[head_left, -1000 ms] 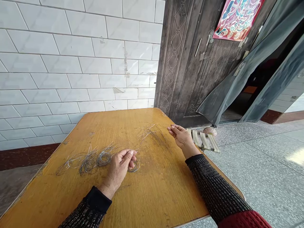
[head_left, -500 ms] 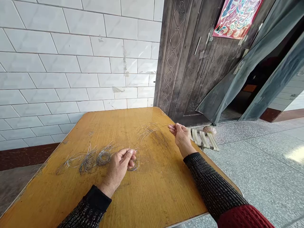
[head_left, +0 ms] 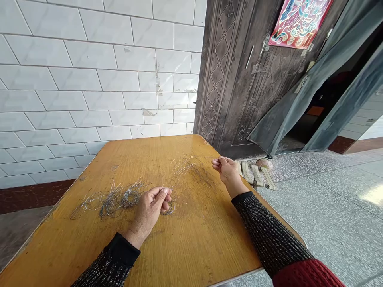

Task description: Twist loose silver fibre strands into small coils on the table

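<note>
My left hand [head_left: 151,209] is closed in a pinch above the table, gripping thin wire whose short end shows past the thumb. A small wire coil [head_left: 169,208] hangs or lies just below those fingers; I cannot tell which. My right hand [head_left: 226,168] is closed too, thumb and fingertips pinching a fine wire near the table's right edge. Between the hands, farther back, a loose spread of thin wires [head_left: 191,166] lies on the wood. Left of my left hand sit several coiled wire bundles, among them a round coil [head_left: 130,196] and a tangled one [head_left: 111,204].
The wooden table [head_left: 179,251] stands against a white tiled wall [head_left: 98,79]. Beyond its right edge are a low strapped stool [head_left: 257,175], a dark carved door [head_left: 230,79] and a grey curtain [head_left: 281,123] beside a doorway.
Almost nothing differs. Both hands keep their pinches in nearly the same places, and the wires on the table lie as before.
</note>
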Tool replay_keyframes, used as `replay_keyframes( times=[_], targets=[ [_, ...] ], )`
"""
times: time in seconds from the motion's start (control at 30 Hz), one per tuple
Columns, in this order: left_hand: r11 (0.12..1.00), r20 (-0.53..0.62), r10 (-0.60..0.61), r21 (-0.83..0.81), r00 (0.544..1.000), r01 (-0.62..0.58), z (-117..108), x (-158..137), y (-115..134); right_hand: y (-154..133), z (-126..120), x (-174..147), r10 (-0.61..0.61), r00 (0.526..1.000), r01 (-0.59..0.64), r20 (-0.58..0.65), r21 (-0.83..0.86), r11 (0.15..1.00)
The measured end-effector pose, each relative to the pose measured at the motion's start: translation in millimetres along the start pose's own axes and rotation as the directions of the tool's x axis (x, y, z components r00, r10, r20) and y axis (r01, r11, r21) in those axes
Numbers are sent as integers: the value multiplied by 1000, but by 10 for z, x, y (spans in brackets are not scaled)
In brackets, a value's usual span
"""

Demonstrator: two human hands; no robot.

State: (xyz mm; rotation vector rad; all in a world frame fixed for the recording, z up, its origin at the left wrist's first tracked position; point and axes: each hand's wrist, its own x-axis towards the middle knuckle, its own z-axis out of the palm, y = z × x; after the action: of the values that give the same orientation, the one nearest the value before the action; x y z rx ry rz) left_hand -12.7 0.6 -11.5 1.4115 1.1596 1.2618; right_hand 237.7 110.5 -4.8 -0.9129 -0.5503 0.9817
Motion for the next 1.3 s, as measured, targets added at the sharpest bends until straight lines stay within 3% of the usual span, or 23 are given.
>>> replay_keyframes(
  times=[0.7, 1.13, 1.3],
  targets=[
    [1000, 2, -18, 21, 1000, 18, 14, -10, 19, -57, -17, 4, 1, 1000, 0, 8, -90, 996],
    [1000, 33, 1, 25, 999, -1, 16, -11, -2, -100, -68, 63, 13, 1000, -13, -7, -57, 998],
    [994, 49, 34, 98, 998, -39, -5, -30, -13, -77, -69, 58, 21, 1000, -22, -12, -47, 999]
  ],
)
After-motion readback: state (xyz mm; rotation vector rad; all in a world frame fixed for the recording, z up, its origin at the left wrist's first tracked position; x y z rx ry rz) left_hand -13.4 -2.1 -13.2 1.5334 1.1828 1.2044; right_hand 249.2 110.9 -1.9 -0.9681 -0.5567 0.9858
